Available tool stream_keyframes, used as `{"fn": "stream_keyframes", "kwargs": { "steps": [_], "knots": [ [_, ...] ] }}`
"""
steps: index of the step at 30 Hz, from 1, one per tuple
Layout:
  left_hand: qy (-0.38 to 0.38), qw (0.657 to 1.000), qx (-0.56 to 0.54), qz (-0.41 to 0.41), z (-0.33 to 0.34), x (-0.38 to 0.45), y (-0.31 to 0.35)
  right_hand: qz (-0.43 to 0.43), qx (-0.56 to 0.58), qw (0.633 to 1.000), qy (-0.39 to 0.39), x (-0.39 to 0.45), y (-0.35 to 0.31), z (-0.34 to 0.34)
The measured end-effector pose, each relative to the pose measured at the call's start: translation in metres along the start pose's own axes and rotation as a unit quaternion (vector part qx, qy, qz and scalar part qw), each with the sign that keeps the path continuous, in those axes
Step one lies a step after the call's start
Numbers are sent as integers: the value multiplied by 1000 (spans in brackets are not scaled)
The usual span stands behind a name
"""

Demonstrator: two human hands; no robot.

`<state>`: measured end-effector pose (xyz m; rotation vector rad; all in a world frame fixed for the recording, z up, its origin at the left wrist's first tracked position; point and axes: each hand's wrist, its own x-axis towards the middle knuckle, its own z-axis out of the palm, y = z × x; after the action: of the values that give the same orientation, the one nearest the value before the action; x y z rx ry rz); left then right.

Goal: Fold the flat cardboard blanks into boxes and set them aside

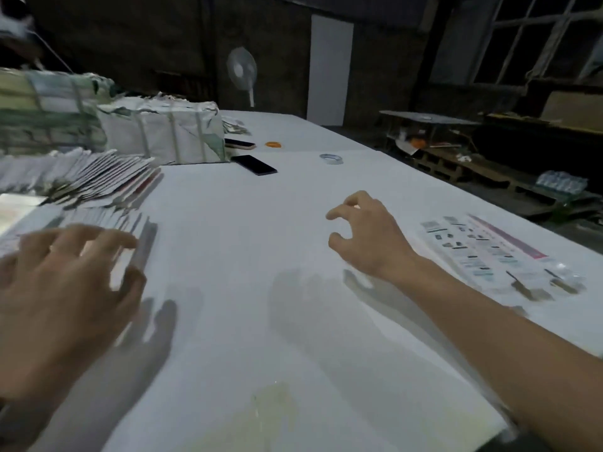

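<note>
Fanned rows of flat cardboard blanks (pixel 98 177) lie on the left of the white table (pixel 248 256). My left hand (pixel 65 288) hovers with spread fingers over the near row of blanks, blurred by motion; it holds nothing that I can see. Above the bare middle of the table my right hand (pixel 362 233) hangs with loosely curled fingers and holds nothing. One flat printed blank (pixel 483 252) lies to the right of my right hand near the table's right edge.
Strapped bundles of blanks (pixel 163 132) stand at the back left. Two phones (pixel 254 164) lie beside them, with an orange ring (pixel 273 144) and a clear tape roll (pixel 331 158) further back. A fan (pixel 242 71) stands behind the table. Pallets and shelves fill the right side.
</note>
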<state>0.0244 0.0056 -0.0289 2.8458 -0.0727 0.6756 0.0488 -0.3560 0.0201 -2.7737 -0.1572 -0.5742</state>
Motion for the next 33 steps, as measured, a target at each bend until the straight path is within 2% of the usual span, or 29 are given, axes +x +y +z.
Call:
{"fn": "stream_keyframes", "kwargs": {
  "steps": [2,4,7,10,13,17,21,23,25,27,29,33],
  "knots": [
    [-83,990,96,-61,-15,-5,2,-66,67,995,-32,-3,-56,16],
    [-145,974,118,-126,-27,-13,7,-113,112,985,-60,-5,-106,31],
    [-191,963,135,-133,-25,-17,12,-166,153,969,-101,-9,-163,53],
    [-174,966,155,-111,-26,-17,11,-199,168,960,-103,-10,-195,72],
    [-145,974,149,-93,-26,-20,7,-184,203,959,-79,-9,-199,89],
    [-48,990,88,-96,-31,-14,3,-138,254,956,-45,-9,-187,104],
    [37,991,94,-89,-33,-9,-2,-109,310,944,-28,-10,-184,107],
    [9,987,114,-112,-33,-7,-10,-110,320,941,-24,-10,-184,107],
    [-73,977,112,-168,-33,-6,-18,-111,328,938,-23,-11,-183,108],
    [-120,968,118,-184,-30,-7,-21,-108,340,934,-22,-11,-182,108],
    [-106,975,128,-145,-29,-9,-16,-99,355,929,-21,-10,-181,107],
    [-21,993,96,-69,-32,-13,0,-58,394,917,-3,-8,-180,107]
  ]
}}
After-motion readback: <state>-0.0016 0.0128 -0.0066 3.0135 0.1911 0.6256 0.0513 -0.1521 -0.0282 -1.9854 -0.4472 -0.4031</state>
